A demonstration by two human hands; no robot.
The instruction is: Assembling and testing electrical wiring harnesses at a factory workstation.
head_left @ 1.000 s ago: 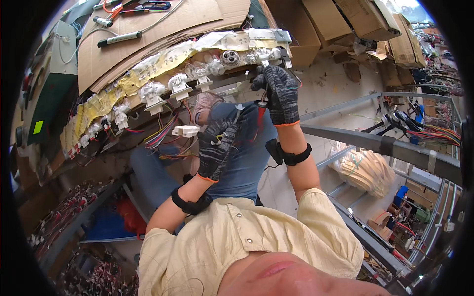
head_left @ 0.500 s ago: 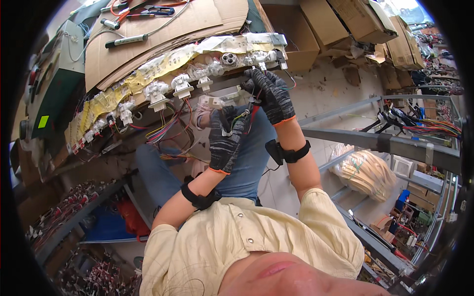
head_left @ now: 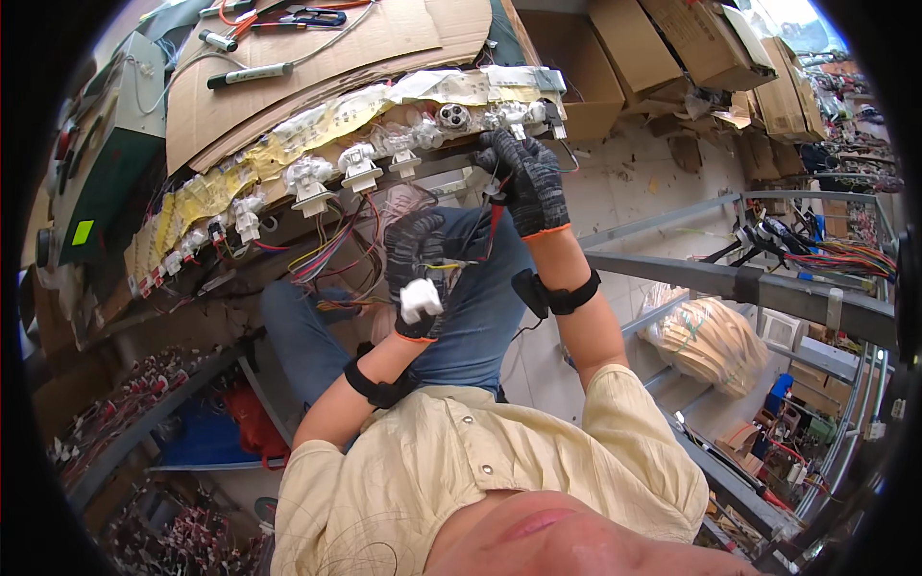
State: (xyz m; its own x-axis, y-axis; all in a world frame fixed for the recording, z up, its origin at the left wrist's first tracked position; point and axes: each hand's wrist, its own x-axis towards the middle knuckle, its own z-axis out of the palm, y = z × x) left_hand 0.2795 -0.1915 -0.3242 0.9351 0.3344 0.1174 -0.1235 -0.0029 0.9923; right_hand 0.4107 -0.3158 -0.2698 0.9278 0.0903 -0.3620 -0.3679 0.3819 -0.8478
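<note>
Blk-grey knit gloves (head_left: 525,182), white connector (head_left: 420,300)

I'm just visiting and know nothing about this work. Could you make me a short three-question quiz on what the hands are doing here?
1. True or false: the left hand holds a small white connector.
2. What does the right hand grip? A) a thin red wire B) a black marker C) orange-handled scissors
3. Fill in: both hands wear dark knitted ____.

Key
1. True: the white connector sits in the left hand, below the bench edge.
2. A: the red wire hangs from the right hand's fingers, just under the row of white sockets.
3. gloves
</note>
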